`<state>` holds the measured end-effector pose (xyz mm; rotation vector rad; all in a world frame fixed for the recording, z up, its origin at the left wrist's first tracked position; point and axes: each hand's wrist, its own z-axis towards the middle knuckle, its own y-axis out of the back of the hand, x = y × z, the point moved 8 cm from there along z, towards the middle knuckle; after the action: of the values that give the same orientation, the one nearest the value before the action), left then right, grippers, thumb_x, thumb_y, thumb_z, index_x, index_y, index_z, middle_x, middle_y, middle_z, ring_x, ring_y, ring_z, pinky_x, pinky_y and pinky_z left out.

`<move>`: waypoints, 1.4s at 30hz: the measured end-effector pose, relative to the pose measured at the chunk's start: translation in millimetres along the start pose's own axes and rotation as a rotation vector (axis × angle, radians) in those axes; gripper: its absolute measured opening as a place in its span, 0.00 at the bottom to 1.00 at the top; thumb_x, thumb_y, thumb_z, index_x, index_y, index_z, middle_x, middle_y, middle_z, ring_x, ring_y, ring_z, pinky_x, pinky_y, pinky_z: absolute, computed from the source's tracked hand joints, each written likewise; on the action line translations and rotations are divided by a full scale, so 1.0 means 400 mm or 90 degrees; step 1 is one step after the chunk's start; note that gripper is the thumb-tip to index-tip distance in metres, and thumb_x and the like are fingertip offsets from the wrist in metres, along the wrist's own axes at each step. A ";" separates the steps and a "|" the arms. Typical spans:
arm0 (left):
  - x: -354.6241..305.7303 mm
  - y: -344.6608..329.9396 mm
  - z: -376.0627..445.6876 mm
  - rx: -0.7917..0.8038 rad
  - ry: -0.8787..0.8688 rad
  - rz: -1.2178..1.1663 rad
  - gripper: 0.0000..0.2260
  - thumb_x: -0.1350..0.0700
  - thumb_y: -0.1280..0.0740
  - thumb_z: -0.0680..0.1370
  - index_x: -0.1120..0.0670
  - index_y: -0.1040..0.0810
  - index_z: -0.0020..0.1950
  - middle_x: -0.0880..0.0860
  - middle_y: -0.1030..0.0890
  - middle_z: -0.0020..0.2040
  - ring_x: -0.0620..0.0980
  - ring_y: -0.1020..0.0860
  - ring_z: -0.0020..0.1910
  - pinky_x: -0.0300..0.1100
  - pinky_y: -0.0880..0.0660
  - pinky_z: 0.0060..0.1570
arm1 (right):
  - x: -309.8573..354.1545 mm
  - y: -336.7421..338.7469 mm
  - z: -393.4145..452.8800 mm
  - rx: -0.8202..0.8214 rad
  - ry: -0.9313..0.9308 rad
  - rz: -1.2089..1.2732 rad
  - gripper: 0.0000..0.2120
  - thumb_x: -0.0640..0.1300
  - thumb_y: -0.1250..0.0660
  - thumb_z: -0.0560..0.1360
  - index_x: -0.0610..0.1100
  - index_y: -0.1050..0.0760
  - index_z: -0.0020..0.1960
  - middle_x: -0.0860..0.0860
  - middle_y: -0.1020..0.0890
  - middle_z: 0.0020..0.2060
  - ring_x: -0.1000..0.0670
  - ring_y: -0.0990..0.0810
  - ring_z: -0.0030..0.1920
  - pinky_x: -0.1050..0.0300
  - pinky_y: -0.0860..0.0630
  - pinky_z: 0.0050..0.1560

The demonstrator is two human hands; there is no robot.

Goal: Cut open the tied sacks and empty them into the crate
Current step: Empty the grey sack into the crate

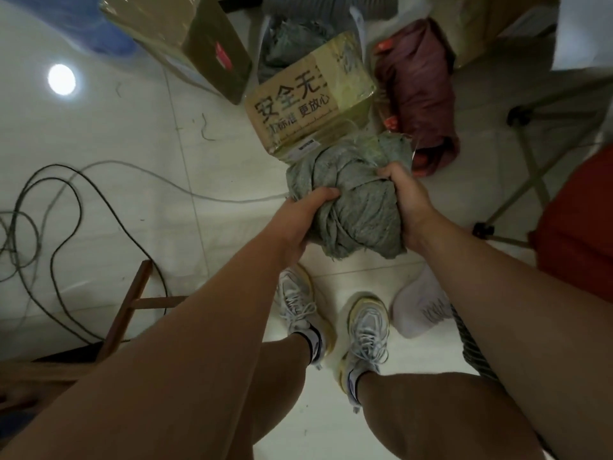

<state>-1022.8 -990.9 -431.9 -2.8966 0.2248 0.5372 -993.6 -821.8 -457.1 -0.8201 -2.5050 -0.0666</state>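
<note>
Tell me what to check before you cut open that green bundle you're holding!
1. Both hands grip the green sack: left hand, right hand: ok.
2. Sack lifted off the floor: ok.
3. Sack already opened: not ok, wrapped tight.
4. Cutting tool ready: not ok, none in view.
5. Crate within reach: cannot tell; only cardboard boxes ahead.
6. Cables clear of the feet: ok.

The bundle (351,197) is a dull grey-green, and the cardboard box (311,94) beyond it is tan with black characters — some tinted teal. A dark maroon sack (418,91) has orange-red patches, the floor (132,134) is white tile, and the sneakers (365,330) are grey-white with yellowed soles — beside a pale lilac shoe (421,303).
</note>
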 end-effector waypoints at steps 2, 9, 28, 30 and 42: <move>0.019 0.007 0.047 -0.026 0.008 -0.003 0.21 0.51 0.28 0.75 0.54 0.24 0.67 0.53 0.16 0.56 0.54 0.17 0.53 0.46 0.20 0.42 | -0.013 0.001 0.040 0.001 -0.003 -0.021 0.29 0.53 0.29 0.61 0.38 0.20 0.57 0.38 0.16 0.53 0.37 0.17 0.52 0.37 0.20 0.53; 0.070 0.038 0.194 -0.162 -0.032 -0.015 0.39 0.46 0.24 0.62 0.52 0.32 0.71 0.55 0.20 0.61 0.57 0.19 0.55 0.54 0.19 0.49 | -0.051 0.041 0.181 -0.053 0.043 -0.132 0.40 0.63 0.26 0.58 0.48 0.38 0.62 0.47 0.23 0.61 0.43 0.20 0.56 0.45 0.21 0.56; 0.067 0.016 0.474 -0.195 -0.136 0.493 0.61 0.37 0.23 0.65 0.50 0.65 0.80 0.59 0.54 0.79 0.61 0.46 0.78 0.54 0.40 0.73 | -0.012 0.092 0.415 -0.289 0.283 -0.641 0.33 0.61 0.33 0.75 0.37 0.36 0.66 0.38 0.25 0.63 0.37 0.26 0.63 0.46 0.28 0.59; 0.061 0.013 0.492 -0.216 -0.101 0.548 0.61 0.35 0.24 0.65 0.51 0.66 0.79 0.61 0.55 0.79 0.62 0.47 0.78 0.54 0.41 0.73 | 0.005 0.088 0.400 -0.368 0.295 -0.733 0.32 0.59 0.32 0.75 0.37 0.35 0.66 0.39 0.28 0.65 0.37 0.30 0.66 0.44 0.30 0.61; -0.027 -0.023 0.366 -0.384 -0.365 0.890 0.44 0.36 0.32 0.71 0.55 0.48 0.78 0.60 0.40 0.71 0.61 0.36 0.67 0.54 0.32 0.65 | -0.094 0.013 0.373 -0.208 0.197 -0.521 0.33 0.52 0.30 0.75 0.37 0.40 0.69 0.40 0.28 0.65 0.39 0.27 0.64 0.47 0.28 0.62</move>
<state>-1080.8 -949.9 -560.8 -2.3518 2.2987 1.7696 -1030.8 -808.7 -605.9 0.1545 -2.3834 -0.8223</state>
